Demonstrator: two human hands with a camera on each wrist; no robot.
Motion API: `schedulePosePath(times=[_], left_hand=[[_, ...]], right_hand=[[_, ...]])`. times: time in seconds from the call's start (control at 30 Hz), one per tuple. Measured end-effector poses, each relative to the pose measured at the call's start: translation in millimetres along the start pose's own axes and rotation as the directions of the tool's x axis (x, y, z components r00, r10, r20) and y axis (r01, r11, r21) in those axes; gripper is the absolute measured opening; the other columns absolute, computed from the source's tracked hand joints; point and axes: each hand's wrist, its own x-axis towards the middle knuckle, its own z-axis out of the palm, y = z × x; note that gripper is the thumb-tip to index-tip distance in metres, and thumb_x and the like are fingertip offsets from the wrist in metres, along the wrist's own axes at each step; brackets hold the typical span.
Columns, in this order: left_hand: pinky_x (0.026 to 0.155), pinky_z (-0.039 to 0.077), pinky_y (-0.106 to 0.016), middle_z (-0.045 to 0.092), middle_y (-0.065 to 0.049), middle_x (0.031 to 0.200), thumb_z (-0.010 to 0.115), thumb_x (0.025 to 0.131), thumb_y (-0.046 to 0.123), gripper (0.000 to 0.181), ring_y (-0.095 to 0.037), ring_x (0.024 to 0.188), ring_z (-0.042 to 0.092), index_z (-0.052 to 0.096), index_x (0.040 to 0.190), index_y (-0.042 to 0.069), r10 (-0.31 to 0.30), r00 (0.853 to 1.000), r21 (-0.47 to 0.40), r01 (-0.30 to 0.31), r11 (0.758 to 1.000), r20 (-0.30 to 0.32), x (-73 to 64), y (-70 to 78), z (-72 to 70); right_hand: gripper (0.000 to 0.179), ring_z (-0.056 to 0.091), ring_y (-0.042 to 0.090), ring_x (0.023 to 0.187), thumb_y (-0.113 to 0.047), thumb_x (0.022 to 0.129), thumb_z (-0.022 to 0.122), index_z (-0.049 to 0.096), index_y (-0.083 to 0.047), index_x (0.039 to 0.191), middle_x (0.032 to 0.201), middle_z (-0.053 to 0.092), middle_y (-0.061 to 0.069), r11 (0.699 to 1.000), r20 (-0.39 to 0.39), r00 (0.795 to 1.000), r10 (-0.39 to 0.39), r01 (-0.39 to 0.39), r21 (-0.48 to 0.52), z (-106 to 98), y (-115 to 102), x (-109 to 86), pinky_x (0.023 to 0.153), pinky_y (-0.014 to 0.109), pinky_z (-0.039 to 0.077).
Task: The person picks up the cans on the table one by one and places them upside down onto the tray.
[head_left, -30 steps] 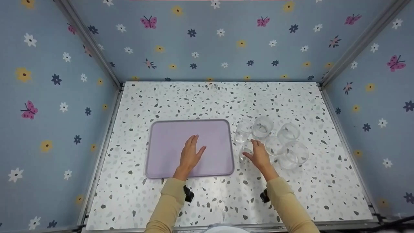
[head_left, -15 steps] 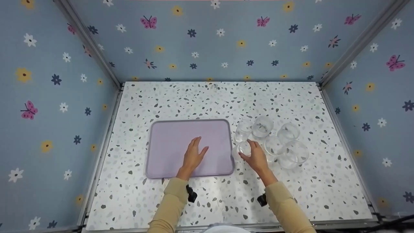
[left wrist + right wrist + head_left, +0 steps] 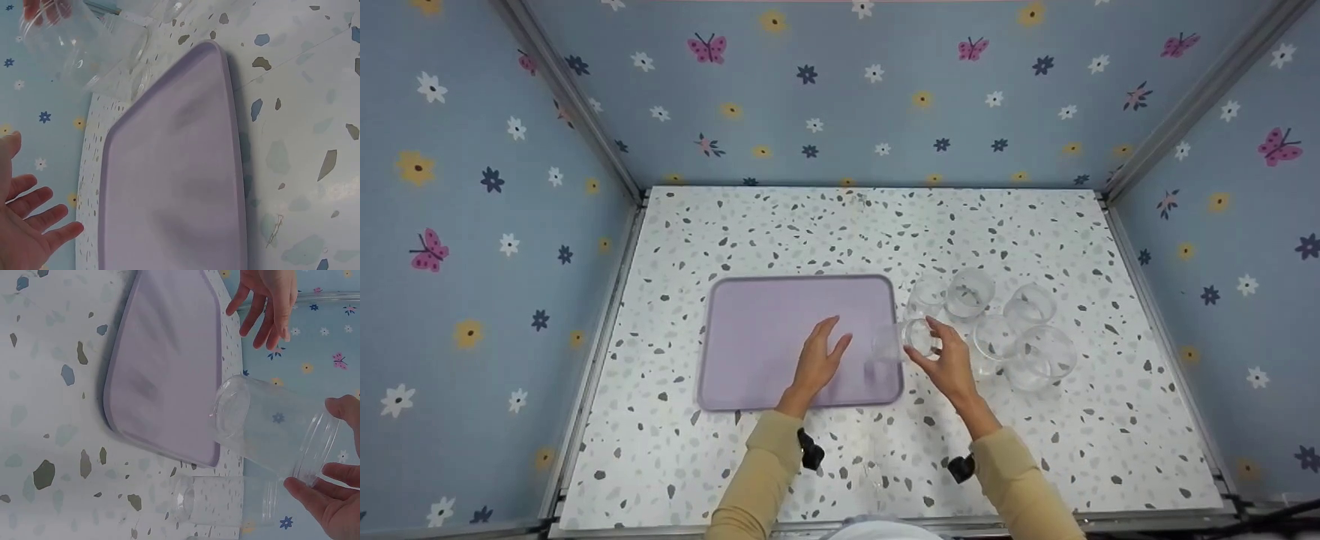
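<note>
One clear cup (image 3: 909, 340), faint against purple tray (image 3: 787, 337).

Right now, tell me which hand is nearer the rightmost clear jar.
Right. The right hand is left of the rightmost jar; the left hand is farther left, over the tray.

The clear cup (image 3: 270, 430) in your right hand (image 3: 952, 366) looks like smooth, glossy, see-through plastic or glass, as do the other cups (image 3: 970, 294) near it. Your lilac tray (image 3: 772, 322) has a smooth, matt, plastic-looking face. Your sleeves (image 3: 754, 484) look like matt cloth, the speckled tabletop (image 3: 810, 225) is smooth with a soft gloss, and the rails (image 3: 570, 82) look like dull metal.
</note>
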Motion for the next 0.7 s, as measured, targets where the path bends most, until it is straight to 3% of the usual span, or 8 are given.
schedulePosePath(times=[0.23,0.47,0.6,0.7], left_hand=[[0.099,0.029,-0.039,0.047,-0.018,0.124,0.050,0.091,0.025,0.044,-0.029,0.119,0.040,0.048,0.123,-0.005,0.016,1.000,-0.091,-0.017,0.996,-0.009,0.4,6.5,3.0],[0.086,0.041,-0.046,0.044,-0.019,0.127,0.050,0.091,0.025,0.046,-0.032,0.116,0.041,0.045,0.125,-0.005,0.013,1.000,-0.229,-0.011,0.973,0.005,1.6,11.6,4.4],[0.083,0.042,-0.047,0.042,-0.018,0.129,0.051,0.090,0.026,0.048,-0.031,0.114,0.043,0.042,0.129,-0.001,-0.013,1.000,-0.289,0.019,0.957,0.023,2.7,13.6,6.1],[0.084,0.043,-0.045,0.040,-0.018,0.131,0.051,0.091,0.024,0.048,-0.034,0.114,0.042,0.039,0.131,-0.001,-0.028,0.999,-0.338,0.040,0.940,0.039,4.1,15.4,6.5]], right_hand=[[0.053,0.056,0.028,0.094,-0.020,0.073,0.073,0.053,0.001,0.118,0.109,0.055,0.020,0.990,-0.056,0.998,0.024,-0.016,0.143,3.2,-5.1,0.6,0.066,0.035,0.052],[0.046,0.055,0.040,0.092,-0.002,0.074,0.069,0.051,0.011,0.114,0.106,0.055,0.026,0.939,-0.066,0.996,0.067,-0.041,0.343,-0.6,-26.7,3.3,0.067,0.042,0.051],[0.042,0.054,0.043,0.093,0.002,0.076,0.065,0.050,0.014,0.114,0.104,0.056,0.028,0.909,-0.017,0.987,0.159,-0.140,0.393,-3.7,-37.9,6.4,0.068,0.027,0.051],[0.041,0.054,0.039,0.095,0.002,0.079,0.062,0.048,0.015,0.116,0.106,0.054,0.028,0.856,0.046,0.969,0.243,-0.236,0.459,-4.1,-38.5,9.9,0.070,0.024,0.050]])
